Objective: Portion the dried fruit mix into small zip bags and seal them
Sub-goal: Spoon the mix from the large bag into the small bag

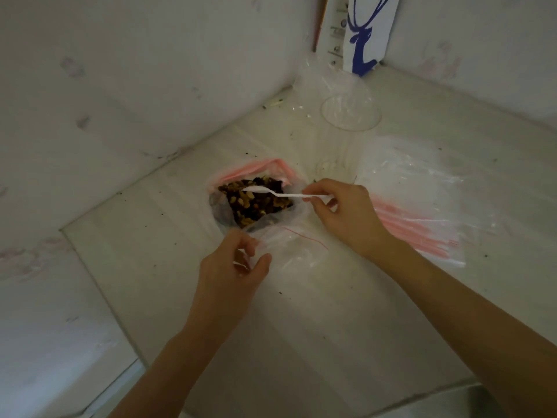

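One spoon (281, 194) — over fruit mix (256, 208)

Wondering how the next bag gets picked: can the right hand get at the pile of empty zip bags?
Probably yes: the pile of empty zip bags lies flat just beside the right hand, nothing between them. But that hand pinches a white plastic spoon, so it is not free.

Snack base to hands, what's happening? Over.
Right hand pinches white plastic spoon, bowl over the dried fruit mix. Left hand pinches small zip bag, no fruit seen inside. Nothing in the way.
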